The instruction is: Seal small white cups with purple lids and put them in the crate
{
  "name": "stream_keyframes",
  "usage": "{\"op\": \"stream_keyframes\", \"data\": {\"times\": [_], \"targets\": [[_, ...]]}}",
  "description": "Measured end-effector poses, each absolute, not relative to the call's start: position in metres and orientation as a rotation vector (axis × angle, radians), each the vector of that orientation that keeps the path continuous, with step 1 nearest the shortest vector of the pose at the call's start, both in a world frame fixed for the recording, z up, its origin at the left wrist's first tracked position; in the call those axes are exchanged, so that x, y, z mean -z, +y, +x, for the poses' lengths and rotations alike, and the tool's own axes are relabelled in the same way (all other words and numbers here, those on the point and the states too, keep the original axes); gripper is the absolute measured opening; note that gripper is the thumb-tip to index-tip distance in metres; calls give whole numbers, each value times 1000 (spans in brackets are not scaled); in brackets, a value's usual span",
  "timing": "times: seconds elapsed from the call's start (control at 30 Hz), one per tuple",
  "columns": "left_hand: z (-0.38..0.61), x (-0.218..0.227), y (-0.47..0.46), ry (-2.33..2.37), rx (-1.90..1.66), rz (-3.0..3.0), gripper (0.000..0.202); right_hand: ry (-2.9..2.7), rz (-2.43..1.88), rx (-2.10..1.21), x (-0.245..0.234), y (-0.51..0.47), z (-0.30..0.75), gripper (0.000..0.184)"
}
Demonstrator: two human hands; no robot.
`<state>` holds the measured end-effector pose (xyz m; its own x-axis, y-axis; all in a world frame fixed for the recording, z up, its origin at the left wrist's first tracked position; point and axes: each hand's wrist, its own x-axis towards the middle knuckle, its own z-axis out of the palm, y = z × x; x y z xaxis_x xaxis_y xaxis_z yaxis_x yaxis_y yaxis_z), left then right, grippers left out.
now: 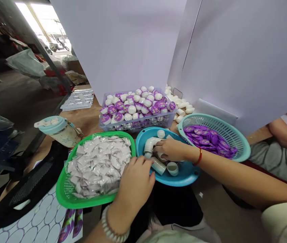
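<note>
My right hand (pixel 172 150) reaches into the blue basin (pixel 181 179), fingers bent round a white plastic cup partly hidden under them. Loose and nested white plastic cups (pixel 173 168) lie about it in the basin. My left hand (pixel 137 179) rests where the basin and the green basket (pixel 63 192) meet, thumb apart from the bent fingers, holding nothing I can see. Many small clear-wrapped white packets (pixel 100 165) fill the green basket. To the right, a light teal basket (pixel 242 145) holds purple round lids (pixel 206 138).
Behind the basin stands a translucent crate (pixel 138 125) heaped with white-and-purple capsules (pixel 132 109). White shells (pixel 184 104) lie beside it. A tumbler (pixel 62 130) leans by the green basket, near a black mesh bag (pixel 34 184). White panels (pixel 133 44) rise behind. Another person's arm (pixel 285 133) is at right.
</note>
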<state>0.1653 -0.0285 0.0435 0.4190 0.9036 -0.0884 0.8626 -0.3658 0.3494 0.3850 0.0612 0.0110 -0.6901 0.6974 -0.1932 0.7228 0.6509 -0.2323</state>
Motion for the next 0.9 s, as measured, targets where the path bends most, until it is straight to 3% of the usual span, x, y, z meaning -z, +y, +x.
{"op": "stream_keyframes", "data": {"times": [0.13,0.23,0.57,0.9], "targets": [[198,-32,-19,1535,-38,2409,28,2578,1182,311,-17,49,396,23],[209,-26,-12,1527,-9,2433,32,2451,1245,296,-15,41,400,19],[224,-13,2,1531,36,2437,33,2563,1299,427,11,51,394,30],[218,-26,-1,1569,38,2403,35,2528,1422,614,15,51,398,24]]}}
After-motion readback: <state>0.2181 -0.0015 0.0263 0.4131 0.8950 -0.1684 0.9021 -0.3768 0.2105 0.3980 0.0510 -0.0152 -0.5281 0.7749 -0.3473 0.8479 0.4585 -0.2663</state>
